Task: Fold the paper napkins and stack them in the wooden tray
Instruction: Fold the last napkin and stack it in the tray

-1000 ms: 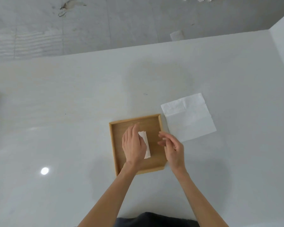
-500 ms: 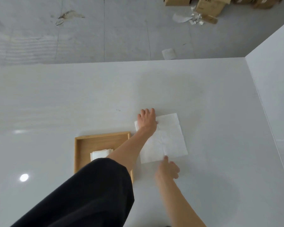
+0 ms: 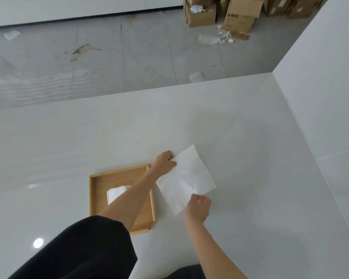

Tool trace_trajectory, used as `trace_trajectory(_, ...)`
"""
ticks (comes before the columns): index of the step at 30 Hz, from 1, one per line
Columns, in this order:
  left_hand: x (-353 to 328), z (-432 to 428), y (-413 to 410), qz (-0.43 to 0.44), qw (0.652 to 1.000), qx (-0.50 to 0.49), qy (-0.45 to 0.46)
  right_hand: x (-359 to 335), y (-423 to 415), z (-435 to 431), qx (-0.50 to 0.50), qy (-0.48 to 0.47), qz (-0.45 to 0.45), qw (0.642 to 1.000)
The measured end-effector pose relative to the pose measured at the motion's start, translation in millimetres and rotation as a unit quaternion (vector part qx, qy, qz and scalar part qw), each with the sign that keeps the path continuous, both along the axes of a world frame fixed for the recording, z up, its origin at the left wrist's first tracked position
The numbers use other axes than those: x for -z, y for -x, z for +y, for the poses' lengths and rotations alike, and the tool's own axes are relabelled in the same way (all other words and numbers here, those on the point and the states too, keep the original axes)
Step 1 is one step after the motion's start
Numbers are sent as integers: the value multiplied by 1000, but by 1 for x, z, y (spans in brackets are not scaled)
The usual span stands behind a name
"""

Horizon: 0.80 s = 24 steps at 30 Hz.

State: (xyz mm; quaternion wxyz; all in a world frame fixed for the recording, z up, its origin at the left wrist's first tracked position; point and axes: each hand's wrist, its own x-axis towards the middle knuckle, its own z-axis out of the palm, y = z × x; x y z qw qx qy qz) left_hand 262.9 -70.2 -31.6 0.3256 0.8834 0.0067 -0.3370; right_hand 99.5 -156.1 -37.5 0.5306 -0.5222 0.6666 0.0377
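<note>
An unfolded white paper napkin (image 3: 186, 178) sits just right of the wooden tray (image 3: 93, 190) on the white table. My left hand (image 3: 164, 163) reaches across the tray and pinches the napkin's far left edge. My right hand (image 3: 198, 206) is closed on the napkin's near edge, which looks slightly lifted and creased. Inside the tray lies a folded white napkin (image 3: 116, 193), partly hidden by my left forearm. My black sleeve covers the tray's near left corner.
The white table (image 3: 69, 148) ends at a far edge with grey floor beyond. A white wall (image 3: 320, 97) borders the table on the right. Cardboard boxes (image 3: 240, 15) and paper scraps lie on the floor far back.
Both hands left the tray, where a folded napkin stays. They went to the flat napkin on the right and now pinch its edges, left hand at the far side, right at the near side.
</note>
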Motion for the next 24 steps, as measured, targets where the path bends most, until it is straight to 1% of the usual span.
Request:
trace_trajectory(2,-7,8,12,37,996,-62,46,-8,6,-7,-31,12,-30,999)
trace_trajectory(4,-22,21,30,71,985,-128,97,-21,17,-20,-80,23,-77,994)
trace_trajectory(6,-40,36,47,85,974,-166,128,-33,28,-33,-141,18,-140,980)
trace_trajectory(9,-68,66,74,87,955,-215,186,-57,31,-48,-217,-21,-194,956)
trace_trajectory(12,-97,103,102,93,929,-232,273,-93,24,-51,-281,-26,-245,928)
trace_trajectory(15,-131,135,125,68,911,-246,324,-133,21,-45,-324,-7,-324,889)
trace_trajectory(17,-154,152,137,53,892,-263,365,-158,21,-38,-339,-21,-374,863)
trace_trajectory(19,-178,165,147,40,876,-266,401,-181,20,-28,-372,-50,-401,836)
trace_trajectory(20,-189,170,151,36,874,-263,407,-191,19,-21,-395,-63,-404,823)
trace_trajectory(22,-207,179,160,15,884,-250,395,-206,17,-8,-435,-73,-403,802)
trace_trajectory(24,-221,187,167,-17,889,-251,383,-218,16,3,-444,-62,-409,794)
